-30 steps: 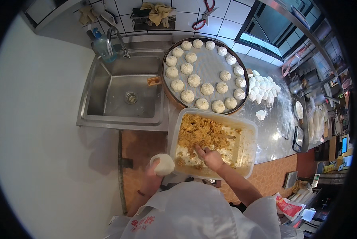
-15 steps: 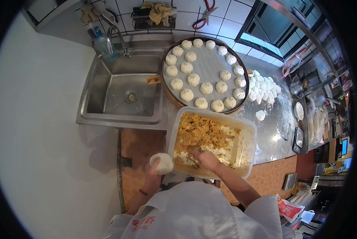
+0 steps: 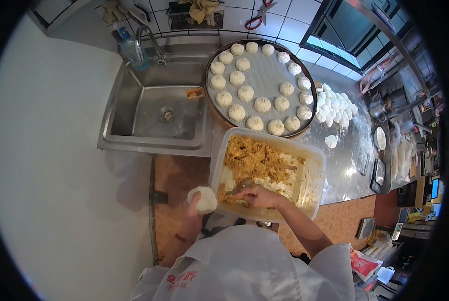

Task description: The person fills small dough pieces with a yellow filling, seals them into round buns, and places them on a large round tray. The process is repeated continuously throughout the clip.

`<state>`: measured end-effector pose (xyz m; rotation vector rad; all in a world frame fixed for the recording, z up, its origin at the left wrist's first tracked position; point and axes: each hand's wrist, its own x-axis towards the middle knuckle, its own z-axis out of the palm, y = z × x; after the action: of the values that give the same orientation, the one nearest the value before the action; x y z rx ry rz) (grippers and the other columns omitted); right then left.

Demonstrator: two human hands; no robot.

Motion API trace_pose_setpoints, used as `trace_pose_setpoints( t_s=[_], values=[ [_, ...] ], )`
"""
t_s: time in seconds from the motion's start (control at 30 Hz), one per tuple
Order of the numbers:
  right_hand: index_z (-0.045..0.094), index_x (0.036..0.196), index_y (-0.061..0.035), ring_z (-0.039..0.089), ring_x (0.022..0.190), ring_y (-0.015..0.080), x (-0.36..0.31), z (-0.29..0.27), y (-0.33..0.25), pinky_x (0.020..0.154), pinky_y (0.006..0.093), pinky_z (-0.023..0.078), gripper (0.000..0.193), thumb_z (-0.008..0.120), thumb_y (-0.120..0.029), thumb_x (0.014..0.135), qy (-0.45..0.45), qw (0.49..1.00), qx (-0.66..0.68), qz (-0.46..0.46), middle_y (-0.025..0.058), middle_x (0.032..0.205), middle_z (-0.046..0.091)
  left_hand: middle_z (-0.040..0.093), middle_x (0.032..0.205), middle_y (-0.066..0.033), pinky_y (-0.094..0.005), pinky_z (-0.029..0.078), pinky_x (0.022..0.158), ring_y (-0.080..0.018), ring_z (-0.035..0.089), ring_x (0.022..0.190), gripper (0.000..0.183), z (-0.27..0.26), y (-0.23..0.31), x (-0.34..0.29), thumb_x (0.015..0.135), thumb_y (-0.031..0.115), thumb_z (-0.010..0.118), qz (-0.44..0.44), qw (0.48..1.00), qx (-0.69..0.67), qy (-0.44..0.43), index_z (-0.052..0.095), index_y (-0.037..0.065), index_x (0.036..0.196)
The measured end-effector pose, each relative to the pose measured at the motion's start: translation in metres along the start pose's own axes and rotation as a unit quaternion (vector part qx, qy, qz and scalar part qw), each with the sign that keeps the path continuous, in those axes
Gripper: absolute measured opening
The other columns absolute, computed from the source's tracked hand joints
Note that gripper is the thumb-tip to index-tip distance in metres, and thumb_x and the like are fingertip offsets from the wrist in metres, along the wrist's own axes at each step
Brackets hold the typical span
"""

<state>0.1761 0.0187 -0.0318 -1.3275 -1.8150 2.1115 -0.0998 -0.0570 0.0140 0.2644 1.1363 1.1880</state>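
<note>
Now the right hand (image 3: pixel 257 196) has slid left inside the plastic tub (image 3: pixel 323 168), from mid near edge toward its near-left corner, so it's closer to the dough round (image 3: pixel 207 202). Left hand (image 3: pixel 190 216) still grasps that round, thumb over it, right by the same corner. Right fingers bend low at the filling (image 3: pixel 249 156); can't tell if they pinch some or a tool, probably too small and smeared.

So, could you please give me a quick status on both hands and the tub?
Left hand holding dough wrapper. Right hand at tub, among filling, grip unclear. No obstruction visible.
</note>
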Motion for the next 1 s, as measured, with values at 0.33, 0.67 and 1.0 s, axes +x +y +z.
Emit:
trace_pose_setpoints(
  t_s=[0.33,0.67,1.0],
  values=[
    [0.066,0.134,-0.0167,0.047,0.064,0.0026,-0.057,-0.007,-0.035,0.056,0.0213,0.038,0.033,0.063,-0.02,0.101,0.028,0.983,0.169,0.071,-0.0055,0.076,0.057,0.068,0.115,-0.0137,-0.0352,0.055,0.089,-0.0229,0.068,0.102,0.041,0.003,0.006,-0.002,0.1,0.027,0.059,-0.029,0.999,-0.022,-0.005,0.06,-0.006,0.124],
    [0.066,0.133,-0.0195,0.059,0.061,0.016,-0.112,0.003,-0.075,0.057,0.0308,0.049,0.039,0.064,-0.012,0.095,0.261,0.928,-0.183,-0.192,0.0074,0.085,0.068,0.053,0.143,-0.0108,-0.0416,0.05,0.104,-0.0239,0.055,0.13,0.05,0.034,-0.013,0.038,0.109,0.04,0.04,0.02,0.961,0.18,-0.21,0.047,0.004,0.142],
    [0.061,0.138,-0.0195,0.057,0.052,0.0257,-0.097,0.058,-0.063,0.044,0.0394,0.048,0.056,0.067,-0.009,0.083,0.445,0.79,-0.404,-0.12,0.0079,0.074,0.051,0.062,0.128,-0.0114,-0.0332,0.049,0.1,-0.0202,0.059,0.118,0.043,0.105,-0.026,0.056,0.094,0.003,0.066,0.054,0.974,0.08,-0.205,0.051,-0.002,0.134]
  ],
)
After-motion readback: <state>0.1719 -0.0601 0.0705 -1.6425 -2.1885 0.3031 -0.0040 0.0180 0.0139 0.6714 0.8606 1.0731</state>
